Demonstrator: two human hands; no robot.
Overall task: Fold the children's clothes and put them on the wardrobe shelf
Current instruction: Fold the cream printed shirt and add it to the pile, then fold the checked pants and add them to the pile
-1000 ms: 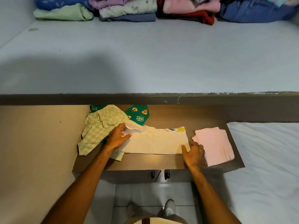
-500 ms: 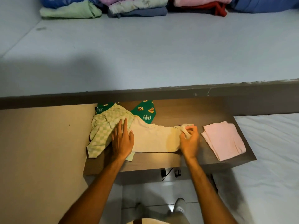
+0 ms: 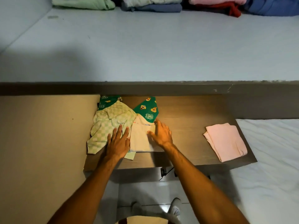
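Both hands lie flat, fingers spread and holding nothing: cream shirt [image 3: 140,139] under the right hand [image 3: 161,135], just right of the left hand [image 3: 118,143].

Dim scene, mixed colour cast. You get warm yellow light on the wooden ledge [image 3: 191,120], strongest by its left end; your left hand [image 3: 117,143] and right hand [image 3: 161,135] glow orange. Cool bluish light on the wardrobe shelf [image 3: 145,49], with a broad soft shadow across its left front. Deep shade under the ledge. Wide-angle bend curves the shelf edges. Overall soft, slight blur; no glare.
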